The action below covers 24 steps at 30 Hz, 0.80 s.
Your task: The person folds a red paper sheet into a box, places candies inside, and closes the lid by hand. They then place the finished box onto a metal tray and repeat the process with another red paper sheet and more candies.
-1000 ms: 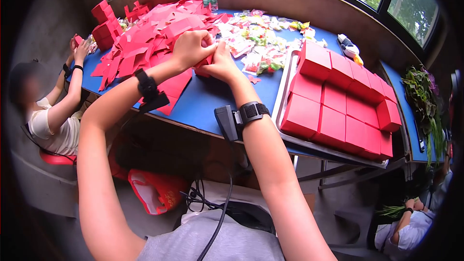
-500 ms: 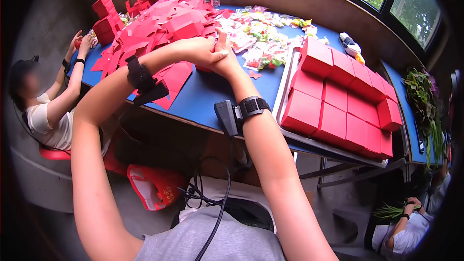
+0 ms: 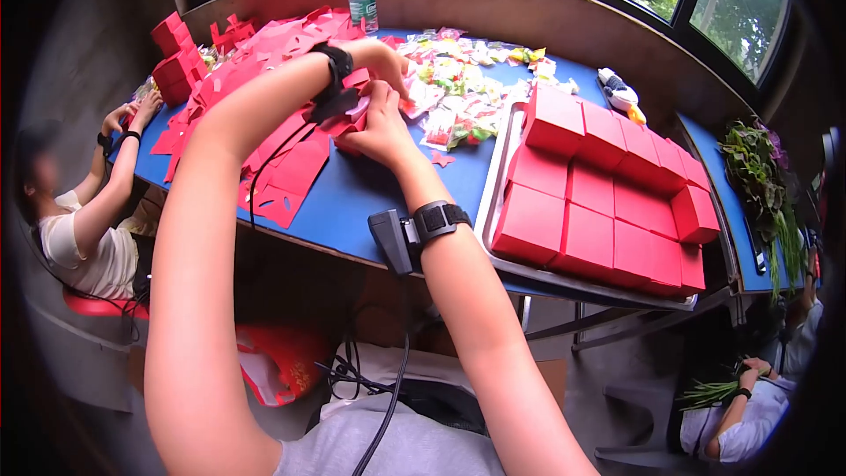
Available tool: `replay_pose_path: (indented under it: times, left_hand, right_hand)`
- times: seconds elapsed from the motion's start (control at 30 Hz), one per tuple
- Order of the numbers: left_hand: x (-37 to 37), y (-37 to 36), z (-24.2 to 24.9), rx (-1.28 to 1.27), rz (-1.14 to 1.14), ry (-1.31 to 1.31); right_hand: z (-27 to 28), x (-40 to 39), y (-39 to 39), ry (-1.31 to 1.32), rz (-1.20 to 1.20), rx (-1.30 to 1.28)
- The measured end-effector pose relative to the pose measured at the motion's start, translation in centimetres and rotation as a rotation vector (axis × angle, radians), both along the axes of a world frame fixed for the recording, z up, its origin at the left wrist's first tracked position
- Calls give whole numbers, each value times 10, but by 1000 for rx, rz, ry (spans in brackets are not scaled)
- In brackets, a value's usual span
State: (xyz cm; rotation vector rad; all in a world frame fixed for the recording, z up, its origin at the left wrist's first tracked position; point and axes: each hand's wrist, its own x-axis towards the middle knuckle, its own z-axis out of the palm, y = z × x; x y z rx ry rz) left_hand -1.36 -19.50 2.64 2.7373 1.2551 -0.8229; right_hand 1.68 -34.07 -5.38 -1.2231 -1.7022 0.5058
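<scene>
My right hand [image 3: 381, 130] grips a small red paper box [image 3: 350, 130] with raised flaps, above the front of the blue table [image 3: 352, 203]. My left hand [image 3: 385, 60] arches over from the far side with its fingers bent down close to my right fingertips. What those left fingers hold is hidden, though something pinkish shows beside them. Behind and left of my hands is a heap of flat red paper box blanks [image 3: 264, 66]. Wrapped candies [image 3: 463, 79] lie spread just right of my hands.
A metal tray [image 3: 492, 203] on the right holds rows of red boxes [image 3: 586, 234]. Near the window stand a water bottle [image 3: 362, 0] and a plush toy [image 3: 619, 95]. A person [image 3: 79, 220] works at the left; another [image 3: 736, 414] holds green stalks at lower right.
My hands, close together at the wrist before, have parted slightly; a red box with raised flaps now shows in my right hand. My left hand has reached farther over. The view has shifted.
</scene>
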Motion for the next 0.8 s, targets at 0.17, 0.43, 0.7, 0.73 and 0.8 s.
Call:
replay_pose_path:
  times: [0.17,0.43,0.7,0.73,0.8]
  left_hand:
    - [0,5,3,58,-135,-335]
    - [-101,-60,74,17,166,-970]
    - [-91,-105,39,-120,315,-514]
    - [-89,-106,43,-110,312,-526]
    - [-85,-106,50,-166,398,-561]
  right_hand:
    - [3,0,0,-22,-18,12]
    - [-2,-3,1,37,-41,63]
    - [-2,-2,-2,19,-19,121]
    - [-3,-2,-1,10,-18,133]
    - [-4,-2,0,45,-36,113]
